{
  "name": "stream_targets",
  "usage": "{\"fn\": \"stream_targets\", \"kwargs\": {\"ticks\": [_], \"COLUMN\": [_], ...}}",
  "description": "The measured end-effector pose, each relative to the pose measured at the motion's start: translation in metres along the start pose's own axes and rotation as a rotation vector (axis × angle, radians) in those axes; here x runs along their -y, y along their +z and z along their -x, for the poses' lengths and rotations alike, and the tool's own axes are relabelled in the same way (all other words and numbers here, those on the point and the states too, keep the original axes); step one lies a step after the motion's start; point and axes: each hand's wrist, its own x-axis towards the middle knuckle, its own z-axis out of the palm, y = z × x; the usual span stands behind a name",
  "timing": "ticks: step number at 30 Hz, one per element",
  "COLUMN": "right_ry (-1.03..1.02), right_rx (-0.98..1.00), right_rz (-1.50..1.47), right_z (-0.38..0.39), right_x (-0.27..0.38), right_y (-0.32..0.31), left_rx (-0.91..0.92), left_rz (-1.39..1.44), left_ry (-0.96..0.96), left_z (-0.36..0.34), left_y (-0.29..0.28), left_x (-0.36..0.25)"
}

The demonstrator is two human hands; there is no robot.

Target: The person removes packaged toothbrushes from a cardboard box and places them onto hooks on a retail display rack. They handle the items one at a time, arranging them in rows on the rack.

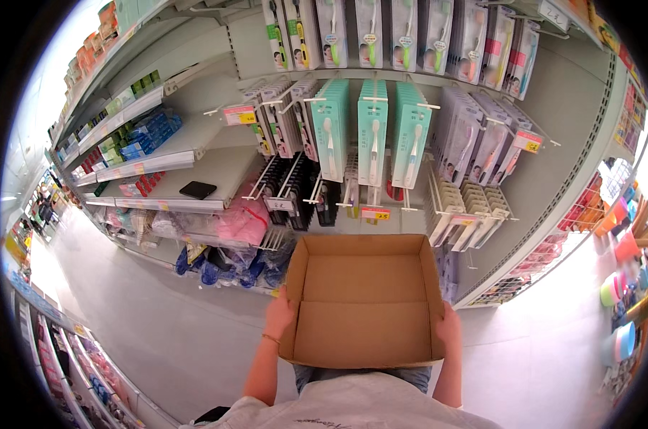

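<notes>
A shallow, open-topped brown cardboard box (370, 332) is held at the near middle of the scene, in front of the person's body and just short of a grey metal shelf unit. The left hand (281, 312) grips its left wall and the right hand (449, 325) its right wall, probably because a hold at opposite sides keeps a wide, light box level with its opening up. The fingers of both hands appear closed against the cardboard rather than spread; parts of them are hidden by the walls, so I cannot tell exactly how far they curl. Beyond the box, tall mint-green toothbrush packs (372, 136) hang in three rows from metal hooks, seemingly so that each front pack faces the aisle. To their right hang pale lilac toothbrush packs (458, 136), with cream-coloured narrow packs (474, 207) below. On the left, a flat black rectangular object (198, 189) lies on a shelf, and a pink plastic-wrapped bundle (241, 222) sits nearer the hooks.
</notes>
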Motion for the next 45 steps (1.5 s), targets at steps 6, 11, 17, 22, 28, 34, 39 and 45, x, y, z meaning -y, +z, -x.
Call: {"fn": "stream_targets", "kwargs": {"ticks": [6,11,17,22,28,34,39,45], "right_ry": [-0.108,-0.108,0.056,0.066,0.036,0.021,0.034,-0.091], "right_rx": [-0.031,0.008,0.072,0.063,0.062,0.063,0.077,0.143], "right_rz": [-0.021,-0.053,0.037,-0.022,-0.108,-0.048,-0.130,-0.168], "right_z": [-0.003,-0.001,0.002,0.000,0.005,0.002,0.004,-0.010], "right_x": [0.000,-0.014,0.004,0.011,0.022,0.024,0.020,0.011], "right_y": [-0.003,-0.005,-0.011,-0.011,-0.019,-0.016,-0.010,-0.029], "left_rx": [0.003,-0.038,-0.076,-0.008,-0.024,-0.014,0.038,-0.405], "left_rz": [0.101,0.196,0.182,0.170,0.042,0.042,0.038,0.254], "left_ry": [-0.051,-0.044,0.000,-0.064,-0.062,-0.067,-0.113,0.225], "left_z": [-0.001,0.007,0.007,0.005,0.011,0.015,0.009,-0.025], "left_y": [0.008,0.003,-0.007,-0.014,-0.036,-0.019,-0.017,-0.058], "left_x": [0.008,-0.008,-0.015,-0.024,-0.044,-0.021,-0.022,-0.048]}}
